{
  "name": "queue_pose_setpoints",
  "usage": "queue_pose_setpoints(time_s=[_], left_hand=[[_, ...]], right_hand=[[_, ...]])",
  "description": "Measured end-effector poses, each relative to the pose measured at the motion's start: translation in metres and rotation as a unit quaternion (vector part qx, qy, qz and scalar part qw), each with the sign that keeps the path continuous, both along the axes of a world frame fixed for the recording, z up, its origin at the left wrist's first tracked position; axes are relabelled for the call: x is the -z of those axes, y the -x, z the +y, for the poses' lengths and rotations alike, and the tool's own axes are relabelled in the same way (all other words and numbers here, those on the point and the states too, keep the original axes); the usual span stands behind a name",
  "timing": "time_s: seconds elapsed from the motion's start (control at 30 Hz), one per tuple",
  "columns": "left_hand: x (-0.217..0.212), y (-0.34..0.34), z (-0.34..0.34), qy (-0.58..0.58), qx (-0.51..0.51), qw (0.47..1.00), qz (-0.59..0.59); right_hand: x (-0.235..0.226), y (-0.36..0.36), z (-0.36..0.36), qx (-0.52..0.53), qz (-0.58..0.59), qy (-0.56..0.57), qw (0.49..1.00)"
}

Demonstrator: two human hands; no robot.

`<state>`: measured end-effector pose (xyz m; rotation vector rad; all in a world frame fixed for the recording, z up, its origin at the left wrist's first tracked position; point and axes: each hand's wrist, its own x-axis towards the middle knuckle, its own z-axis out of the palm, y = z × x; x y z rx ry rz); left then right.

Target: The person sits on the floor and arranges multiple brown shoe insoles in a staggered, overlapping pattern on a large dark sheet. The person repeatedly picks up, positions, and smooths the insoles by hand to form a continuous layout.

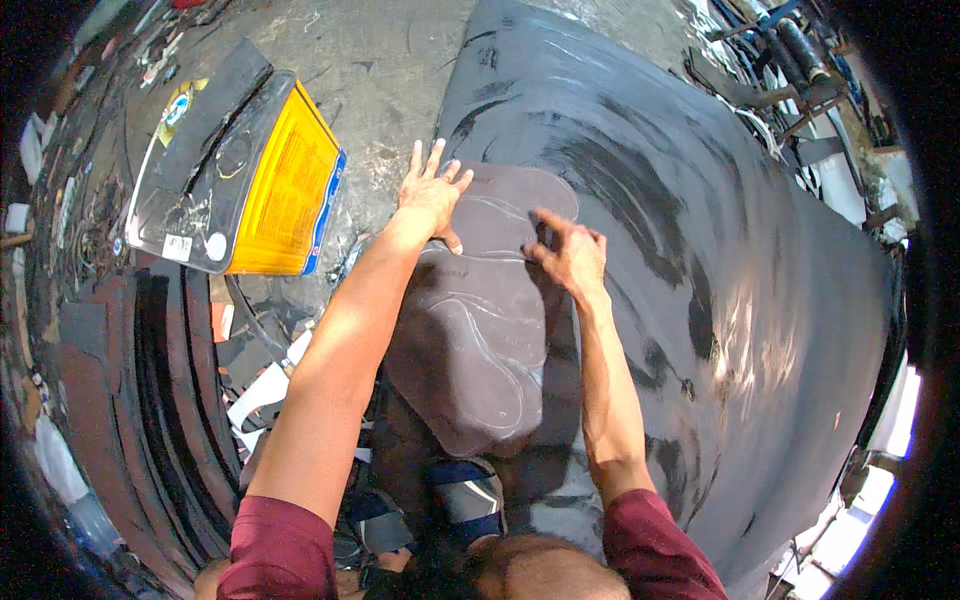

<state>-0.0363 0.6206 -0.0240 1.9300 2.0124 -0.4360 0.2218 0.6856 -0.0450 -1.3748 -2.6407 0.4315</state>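
Brown sole-shaped sheets lie in front of me, seemingly overlapping: an upper piece (500,190) and a lower piece (440,350). Pale curved lines, like shoe-sole outlines, are marked on both. My left hand (435,200) has its fingers spread, resting at the upper piece's left edge, thumb pointing down toward the seam between the pieces. On the right side, my right hand (573,252) has bent fingers, with index finger and thumb apart at the upper piece. No tool shows in either hand. Beneath the pieces spreads a large shiny black sheet (650,270).
A rectangular tub (285,180) with a yellow side stands at the left, a dark offcut (215,120) on it. Dark strips (150,380) are stacked at the lower left. White scraps (262,395) lie beside them. My sandalled foot (470,495) is close below the sheets. Metal clutter (790,60) fills the far right.
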Motion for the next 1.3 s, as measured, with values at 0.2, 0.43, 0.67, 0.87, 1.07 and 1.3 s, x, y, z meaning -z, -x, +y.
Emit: queue_pose_setpoints(time_s=[0.2,0.43,0.67,0.87,1.07,1.3], left_hand=[[0.037,-0.062,-0.113,-0.367,-0.195,0.902,-0.115],[0.011,-0.129,-0.243,-0.344,-0.382,0.84,-0.175],[-0.024,-0.139,-0.266,-0.233,-0.41,0.63,-0.617],[-0.136,-0.127,-0.213,-0.168,-0.355,0.378,-0.838],[-0.18,-0.146,-0.201,-0.222,-0.31,0.267,-0.885],[-0.103,-0.141,-0.187,-0.237,-0.436,0.245,-0.833]], right_hand=[[-0.02,0.016,0.007,0.073,-0.089,0.091,0.989],[-0.056,0.037,-0.137,-0.334,0.02,0.036,0.942],[-0.069,-0.047,-0.19,-0.351,0.098,-0.096,0.926],[-0.209,-0.027,-0.171,-0.287,0.216,-0.348,0.866],[-0.323,0.004,-0.182,-0.38,0.081,-0.296,0.873],[-0.387,-0.003,-0.151,-0.386,-0.166,-0.139,0.897]])
